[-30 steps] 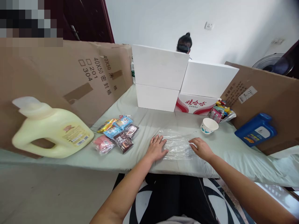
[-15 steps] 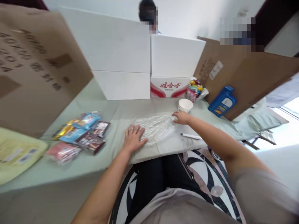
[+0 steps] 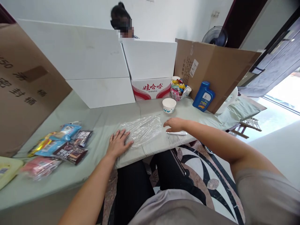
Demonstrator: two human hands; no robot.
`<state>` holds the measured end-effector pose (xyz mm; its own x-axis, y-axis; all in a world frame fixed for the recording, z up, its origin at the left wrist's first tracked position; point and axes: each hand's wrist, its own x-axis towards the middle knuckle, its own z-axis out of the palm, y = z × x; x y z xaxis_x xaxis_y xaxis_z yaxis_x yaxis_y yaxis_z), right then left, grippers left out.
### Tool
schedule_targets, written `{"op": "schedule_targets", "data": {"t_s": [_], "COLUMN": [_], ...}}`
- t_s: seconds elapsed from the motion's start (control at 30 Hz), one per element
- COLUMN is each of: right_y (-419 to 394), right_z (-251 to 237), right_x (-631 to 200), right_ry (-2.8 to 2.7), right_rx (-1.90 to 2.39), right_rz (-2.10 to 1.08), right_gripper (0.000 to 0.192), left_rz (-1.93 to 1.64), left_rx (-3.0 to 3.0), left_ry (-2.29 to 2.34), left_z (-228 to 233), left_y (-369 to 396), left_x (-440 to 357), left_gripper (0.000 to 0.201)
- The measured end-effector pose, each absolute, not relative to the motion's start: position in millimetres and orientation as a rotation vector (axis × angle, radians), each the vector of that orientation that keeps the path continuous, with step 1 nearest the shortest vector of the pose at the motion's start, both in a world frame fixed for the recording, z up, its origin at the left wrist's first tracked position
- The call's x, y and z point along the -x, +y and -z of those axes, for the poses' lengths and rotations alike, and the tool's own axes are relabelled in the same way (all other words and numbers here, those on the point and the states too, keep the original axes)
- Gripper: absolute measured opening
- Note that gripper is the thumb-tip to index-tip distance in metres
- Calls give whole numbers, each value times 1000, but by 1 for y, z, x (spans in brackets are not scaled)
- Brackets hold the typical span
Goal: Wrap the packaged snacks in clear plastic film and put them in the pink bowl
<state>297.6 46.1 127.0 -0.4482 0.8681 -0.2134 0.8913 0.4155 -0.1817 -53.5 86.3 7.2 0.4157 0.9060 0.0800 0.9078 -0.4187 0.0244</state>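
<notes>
Crinkled clear plastic bag (image 3: 142, 129) lay flat on the desk (image 3: 93, 115) | your left hand (image 3: 118, 144) stayed pressed open on its edge | right hand (image 3: 174, 124) had left it, open over a white pen (image 3: 177, 133).

Makeshift home workstation: cloth-covered table (image 3: 77, 175) screened by cardboard panels (image 3: 211, 68), patterned floor tiles (image 3: 206, 175), standing fan (image 3: 214, 36).

One clear plastic bag (image 3: 142, 129), one paper cup (image 3: 169, 105), one pen (image 3: 177, 133), one blue bottle (image 3: 203, 96), two hands.
</notes>
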Motion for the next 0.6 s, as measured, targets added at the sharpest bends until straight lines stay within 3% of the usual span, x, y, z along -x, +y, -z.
{"op": "schedule_targets", "data": {"t_s": [0.23,0.4,0.53,0.6], "right_y": [19,-43,-111,-139], "right_z": [-128,-114,-51,0], "right_x": [-309,-326,-341,-352], "right_ry": [2612,2405,2226,1929], "right_rx": [-1685,-1687,-1537,-1694], "right_rz": [731,1331,1648,1876], "right_gripper": [34,42,60,59], "left_rz": [94,108,129,219], "left_rx": [2627,2610,2628,2597], "left_ry": [-1682,-1681,-1679,-1650], "left_z": [-9,-5,-10,-13], "left_y": [86,88,80,76], "left_x": [53,54,53,53], "left_gripper": [60,59,57,54]}}
